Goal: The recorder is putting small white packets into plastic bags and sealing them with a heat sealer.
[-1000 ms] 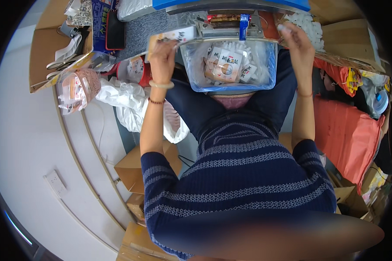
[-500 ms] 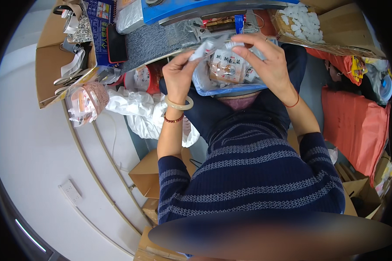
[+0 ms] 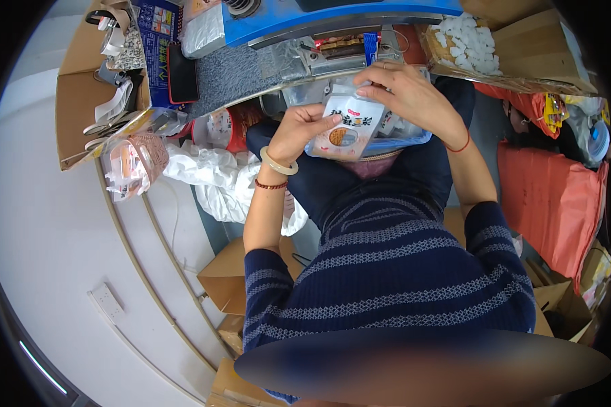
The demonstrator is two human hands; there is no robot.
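Pouch [image 3: 346, 129] lower now, over blue bin's near rim [image 3: 402, 143]

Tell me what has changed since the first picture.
The right hand has moved left from the cardboard box to the top edge of the white pouch. The left hand has brought this pouch right and toward the body, over the blue tub. The phone lies where it was.

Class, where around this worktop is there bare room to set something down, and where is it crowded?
Bare: the grey mat, between the dark device and the clear plastic. Crowded: above the blue tub, where the left hand holds a white pouch, the right hand at its top; also the carton holding white pieces.
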